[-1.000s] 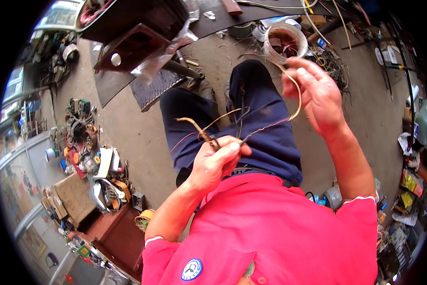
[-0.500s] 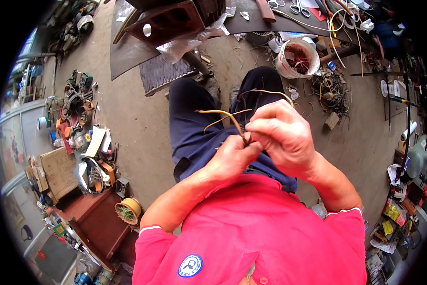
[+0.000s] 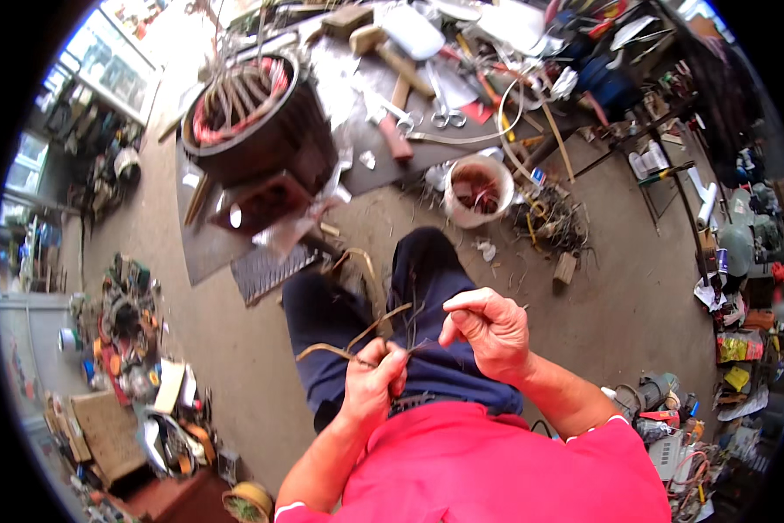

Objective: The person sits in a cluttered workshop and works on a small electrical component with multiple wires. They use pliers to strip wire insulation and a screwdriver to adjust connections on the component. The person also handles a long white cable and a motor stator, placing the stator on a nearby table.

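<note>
- Gripping the wire bundle (image 3: pixel 325 347): left hand (image 3: pixel 376 383), thumb pressed down over curled fingers, fist closed on it.
- Right hand (image 3: pixel 493 338) just beside it, fingers bent, tips drawn in toward the thumb; from my end I can't tell whether a strand sits between them.
- Bundle location: in the air above the dark trousers (image 3: pixel 309 315), nothing carrying it but the left fist. Tan sleeved ends stick out to the left and up; thin dark strands (image 3: pixel 423 345) leave on the right-hand side.
- Handling, my guess: very light; sleeved parts springy, holding a bend; bare strands soft, easy to kink or snap.
- Where I'd take hold: pinch the sleeved part close to where the leads meet; strands by fingertips only, no hard pull.
- Tabletop (image 3: pixel 374 180) beyond the knees: dark motor housing (image 3: pixel 278 144) with red windings toward its left end; scissors (image 3: pixel 448 115) farther right, in from the near edge.
- On the floor past the tabletop's near edge, I get a white bucket (image 3: pixel 458 213) with reddish wire inside, and a tangled wire heap (image 3: pixel 559 224) to its right.
</note>
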Motion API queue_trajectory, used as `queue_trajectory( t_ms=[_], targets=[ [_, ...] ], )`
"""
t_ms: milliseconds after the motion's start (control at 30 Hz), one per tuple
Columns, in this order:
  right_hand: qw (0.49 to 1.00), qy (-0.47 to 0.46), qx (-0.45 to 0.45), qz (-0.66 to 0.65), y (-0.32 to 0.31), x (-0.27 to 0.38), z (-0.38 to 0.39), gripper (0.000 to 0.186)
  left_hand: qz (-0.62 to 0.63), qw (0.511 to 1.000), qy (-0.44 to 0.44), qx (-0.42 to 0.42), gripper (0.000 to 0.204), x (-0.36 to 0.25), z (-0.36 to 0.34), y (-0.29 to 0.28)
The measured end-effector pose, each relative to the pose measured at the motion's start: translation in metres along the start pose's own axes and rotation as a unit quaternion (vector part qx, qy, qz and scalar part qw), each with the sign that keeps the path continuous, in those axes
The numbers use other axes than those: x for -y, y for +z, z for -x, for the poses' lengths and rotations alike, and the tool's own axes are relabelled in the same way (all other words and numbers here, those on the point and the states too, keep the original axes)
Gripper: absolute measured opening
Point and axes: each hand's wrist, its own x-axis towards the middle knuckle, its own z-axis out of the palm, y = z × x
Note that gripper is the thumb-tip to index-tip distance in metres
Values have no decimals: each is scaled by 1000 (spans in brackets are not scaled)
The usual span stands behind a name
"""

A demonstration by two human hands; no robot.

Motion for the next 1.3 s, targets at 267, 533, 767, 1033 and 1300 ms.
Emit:
queue_trajectory(
  t_ms=[267, 533, 767, 1033, 1300],
  targets=[
    [992, 109, -55, -14, -1, -6, -3, 25, 49, 998, 38, -26, 16, -1, 2, 3],
    [996, -34, 22, 84, 8, -28, 14, 22, 4, 997, 54, -58, 18, 2, 9, 11],
    [923, 290, -42, -252, -1, -21, 7, 19, -15, 999, 35, -29, 16, 5, 9, 9],
    [991, 120, 53, -39, 0, -5, 7, 11, -128, 990, -42, 46, 22, -2, 1, -1],
    [917, 244, 307, -75, -14, 31, 6, 11, -199, 970, -92, 106, 16, -3, 30, 8]
  ],
)
